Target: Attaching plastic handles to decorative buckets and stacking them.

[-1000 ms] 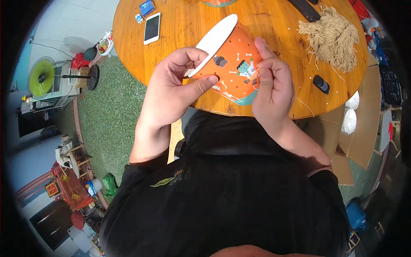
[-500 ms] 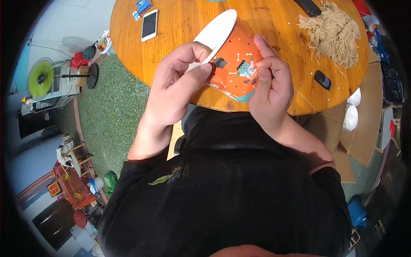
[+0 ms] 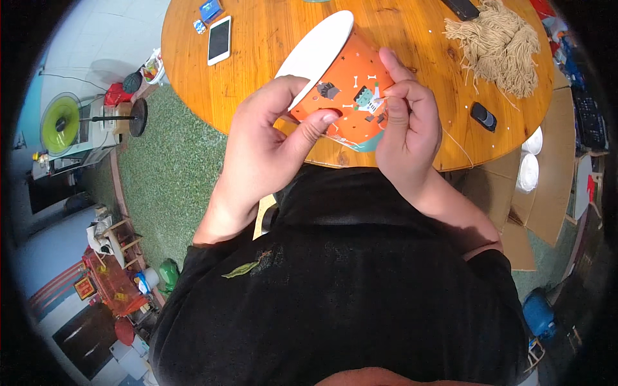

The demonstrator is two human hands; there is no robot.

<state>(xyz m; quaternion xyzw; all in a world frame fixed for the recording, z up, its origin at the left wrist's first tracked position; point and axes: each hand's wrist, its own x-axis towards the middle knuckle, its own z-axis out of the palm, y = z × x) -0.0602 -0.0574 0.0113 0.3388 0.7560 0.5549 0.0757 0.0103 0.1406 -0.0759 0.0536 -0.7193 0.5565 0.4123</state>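
Observation:
An orange paper bucket with a white inside and printed cartoon figures is tilted over the table's near edge, its opening facing up and left. My left hand grips it at the lower left of the rim, thumb on the printed outer wall and fingers partly hidden behind the rim. At the bucket's right side is my right hand, thumb and forefinger pinched on the end of a thin beige string. The strand trails from behind this hand over the tabletop to the right.
The round wooden table carries a white phone, a small blue box, a heap of beige string and a small black object. White bowls lie on cardboard at the right. A green fan stands left.
My left thumb has slid from the rim onto the bucket's outer wall. The bucket has turned slightly, and more of its opening shows. My right hand stays pinched at the bucket's side.

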